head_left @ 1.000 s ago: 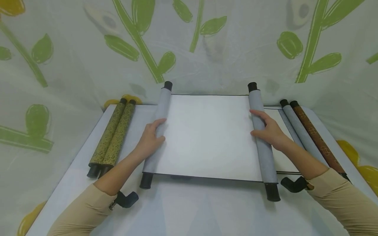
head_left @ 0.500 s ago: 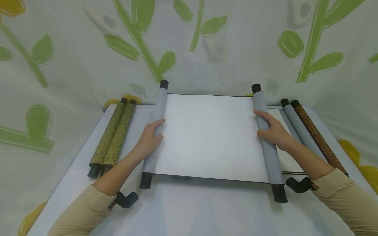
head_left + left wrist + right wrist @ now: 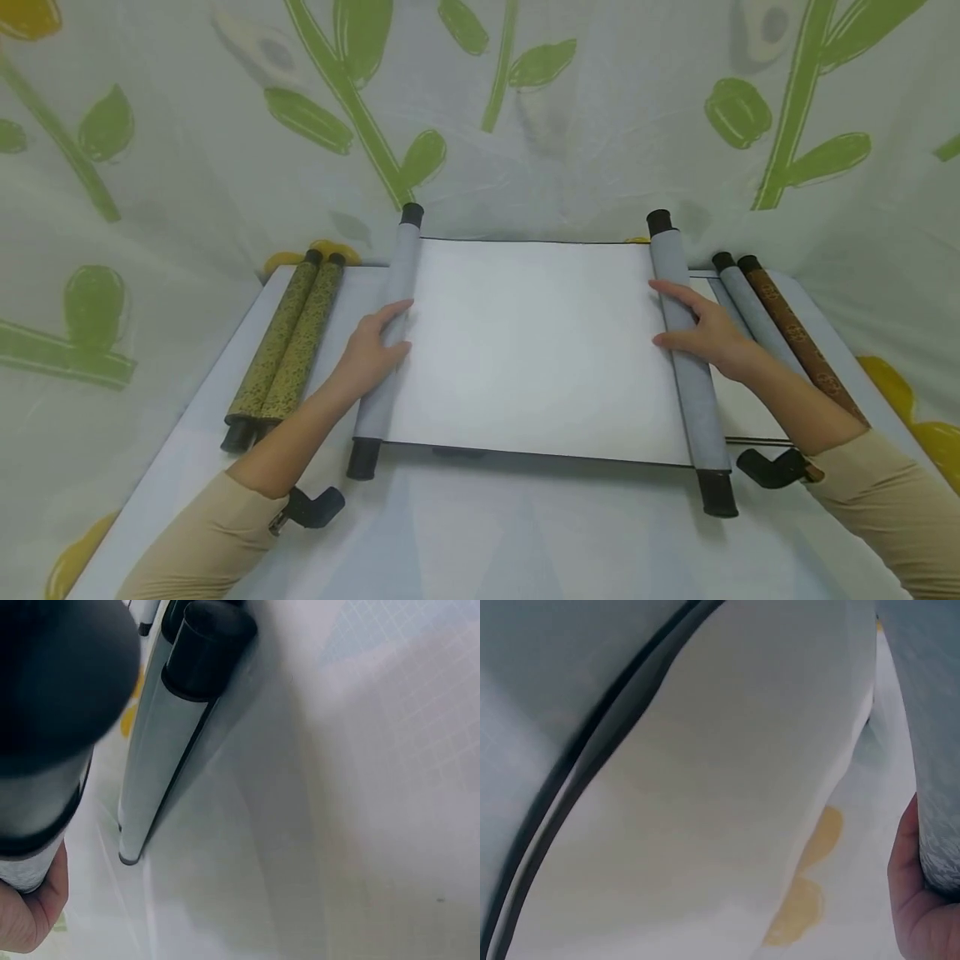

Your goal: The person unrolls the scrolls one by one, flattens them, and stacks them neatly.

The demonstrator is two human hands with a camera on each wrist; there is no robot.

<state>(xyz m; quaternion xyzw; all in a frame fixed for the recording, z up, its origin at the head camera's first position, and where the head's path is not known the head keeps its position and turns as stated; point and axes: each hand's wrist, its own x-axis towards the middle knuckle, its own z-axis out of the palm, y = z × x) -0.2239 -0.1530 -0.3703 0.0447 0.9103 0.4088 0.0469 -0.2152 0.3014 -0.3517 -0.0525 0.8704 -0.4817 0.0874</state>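
Observation:
A grey-backed hanging scroll (image 3: 536,350) is partly unrolled, with a plain white sheet between two black-capped rollers. In the head view my left hand (image 3: 367,350) grips the left roller (image 3: 375,408), thumb and fingertips toward the sheet. My right hand (image 3: 708,329) holds the right roller (image 3: 697,417) the same way. The sheet's near edge casts a shadow on the table below. In the left wrist view my left hand (image 3: 34,907) wraps the roller behind its dark end cap (image 3: 60,675). The right wrist view shows my right hand (image 3: 922,900) around the textured grey roll (image 3: 937,735).
Two yellow-green patterned scrolls (image 3: 281,342) lie at the left of the white table (image 3: 480,533). At the right are a grey roll (image 3: 765,312) and a brown patterned scroll (image 3: 802,333). A cream sheet (image 3: 742,404) lies partly under the held scroll. A leaf-printed curtain (image 3: 585,167) stands behind.
The rollers have moved apart: my right hand has gone right with its roller, my left hand slightly left. More of the white sheet shows between them.

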